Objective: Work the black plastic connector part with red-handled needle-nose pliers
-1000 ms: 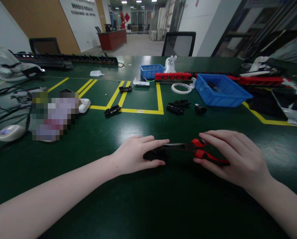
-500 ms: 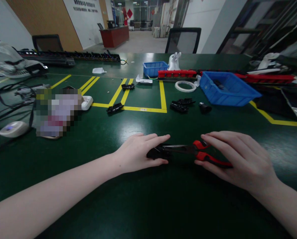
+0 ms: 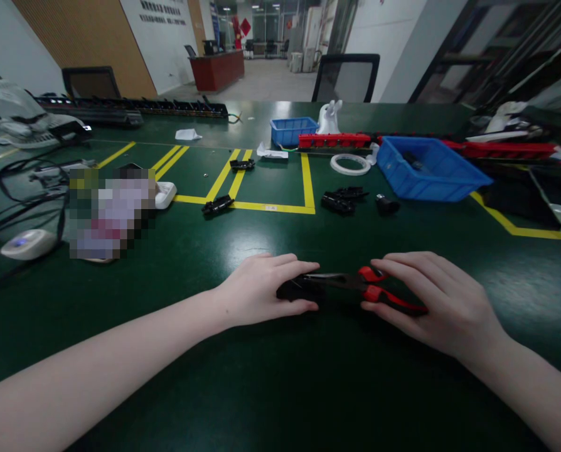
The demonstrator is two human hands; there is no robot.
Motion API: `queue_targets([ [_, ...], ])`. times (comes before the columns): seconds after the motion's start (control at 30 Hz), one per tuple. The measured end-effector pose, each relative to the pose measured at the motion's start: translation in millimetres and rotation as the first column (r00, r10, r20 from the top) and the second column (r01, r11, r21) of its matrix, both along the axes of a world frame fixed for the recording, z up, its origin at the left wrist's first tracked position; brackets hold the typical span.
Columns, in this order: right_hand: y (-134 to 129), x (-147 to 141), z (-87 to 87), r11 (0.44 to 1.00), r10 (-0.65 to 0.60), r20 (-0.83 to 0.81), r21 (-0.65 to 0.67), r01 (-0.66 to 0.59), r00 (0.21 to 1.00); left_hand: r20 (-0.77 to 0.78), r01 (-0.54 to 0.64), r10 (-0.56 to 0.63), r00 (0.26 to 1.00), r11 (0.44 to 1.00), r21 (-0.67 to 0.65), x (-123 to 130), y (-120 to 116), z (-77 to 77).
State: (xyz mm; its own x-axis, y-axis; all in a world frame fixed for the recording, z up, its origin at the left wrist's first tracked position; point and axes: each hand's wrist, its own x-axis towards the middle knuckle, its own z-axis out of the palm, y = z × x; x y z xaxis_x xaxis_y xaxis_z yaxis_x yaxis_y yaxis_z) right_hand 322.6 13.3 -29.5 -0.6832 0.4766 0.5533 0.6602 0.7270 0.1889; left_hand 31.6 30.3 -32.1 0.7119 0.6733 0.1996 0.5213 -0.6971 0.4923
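Observation:
Near the middle of the green table, my left hand (image 3: pixel 261 290) holds a small black part (image 3: pixel 295 289) between thumb and fingers. My right hand (image 3: pixel 443 304) grips red-handled pliers (image 3: pixel 372 285), whose jaws point left and lie over the black part. Whether the jaw tips are closed on anything is too dark to tell. Beyond my hands lie more black parts: one (image 3: pixel 218 205) beside the yellow tape, one (image 3: pixel 242 164) farther back, a small cluster (image 3: pixel 341 199) and a short piece (image 3: pixel 386 203).
A large blue bin (image 3: pixel 431 179) and a smaller blue bin (image 3: pixel 292 132) stand at the back, with a tape roll (image 3: pixel 350 164) between them. Red strips (image 3: pixel 334 140) run behind. On the left are a blurred-out phone (image 3: pixel 113 216), a white mouse (image 3: pixel 29 244) and black cables.
My right hand and the pliers have moved slightly left, so the jaws reach farther over the black part. My left hand has hardly moved.

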Motion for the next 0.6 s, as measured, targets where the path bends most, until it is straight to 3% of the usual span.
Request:
queue_targets([
  [0.3, 1.2, 1.1, 0.6, 0.996, 0.006, -0.018, -0.092, -0.007, 1.000, 0.088, 0.042, -0.028, 0.996, 0.985, -0.165, 0.0, 2.6, 4.4],
  [0.6, 4.3, 2.6, -5.1, 0.990, 0.034, -0.078, -0.131, -0.044, 0.996, 0.061, 0.088, -0.082, 0.995, 0.991, -0.101, -1.4, 9.0, -1.3],
])
